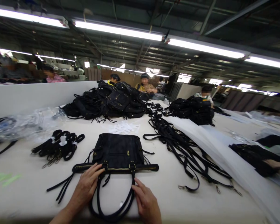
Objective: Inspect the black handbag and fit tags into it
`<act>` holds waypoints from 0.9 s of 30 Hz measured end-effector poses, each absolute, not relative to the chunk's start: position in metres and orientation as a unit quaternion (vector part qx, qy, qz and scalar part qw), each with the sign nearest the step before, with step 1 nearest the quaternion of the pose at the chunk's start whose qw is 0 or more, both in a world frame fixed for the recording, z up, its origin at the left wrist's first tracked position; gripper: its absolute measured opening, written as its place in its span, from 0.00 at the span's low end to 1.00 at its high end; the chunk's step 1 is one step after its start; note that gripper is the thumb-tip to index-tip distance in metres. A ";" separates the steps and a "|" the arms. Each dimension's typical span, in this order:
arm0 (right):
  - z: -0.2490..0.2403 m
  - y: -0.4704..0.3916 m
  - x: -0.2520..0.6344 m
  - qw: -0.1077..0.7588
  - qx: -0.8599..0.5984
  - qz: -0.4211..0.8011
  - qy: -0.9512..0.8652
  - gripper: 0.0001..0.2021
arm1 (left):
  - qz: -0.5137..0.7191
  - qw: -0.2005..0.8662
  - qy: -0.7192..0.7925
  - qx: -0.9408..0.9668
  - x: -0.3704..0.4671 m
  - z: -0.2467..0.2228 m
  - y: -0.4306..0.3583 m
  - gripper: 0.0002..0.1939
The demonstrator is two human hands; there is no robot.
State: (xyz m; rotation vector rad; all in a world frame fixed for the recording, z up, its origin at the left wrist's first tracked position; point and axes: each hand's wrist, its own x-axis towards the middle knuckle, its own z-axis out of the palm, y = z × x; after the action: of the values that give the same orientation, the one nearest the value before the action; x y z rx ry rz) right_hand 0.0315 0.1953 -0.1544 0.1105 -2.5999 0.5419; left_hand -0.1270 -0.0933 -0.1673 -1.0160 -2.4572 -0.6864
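A black handbag (118,152) lies flat on the white table (163,186) right in front of me, its zipped top edge toward me and its two handles looping to the table's near edge. My left hand (88,183) rests with spread fingers on the left end of the bag's top edge. My right hand (147,202) lies on the table with its fingers against the right handle. Thin black tassel cords trail from the bag's left corner.
A bundle of short black straps (58,146) lies to the left, several long straps (182,146) to the right. Piles of black bags (112,99) (193,110) sit further back. Clear plastic bags (25,124) at far left. People sit beyond the white partition (37,93).
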 end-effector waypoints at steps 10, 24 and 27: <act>-0.154 0.195 0.032 0.269 0.104 0.139 -0.947 0.24 | -0.316 0.175 -0.861 -0.359 -0.138 -0.189 -0.101 0.21; -0.058 0.194 -0.059 0.254 -0.038 0.459 -0.851 0.12 | -0.456 0.155 -0.867 -0.125 -0.148 -0.180 -0.106 0.25; -0.049 0.209 -0.114 0.231 -0.139 0.465 -0.843 0.16 | -0.419 0.124 -0.886 -0.157 -0.151 -0.176 -0.112 0.25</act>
State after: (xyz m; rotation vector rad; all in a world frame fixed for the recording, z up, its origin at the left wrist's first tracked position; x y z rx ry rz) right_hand -0.1142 0.2086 -0.0495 -0.3820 -2.3183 1.2800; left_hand -0.1507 -0.1115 -0.1760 -0.4574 -2.5821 -1.2205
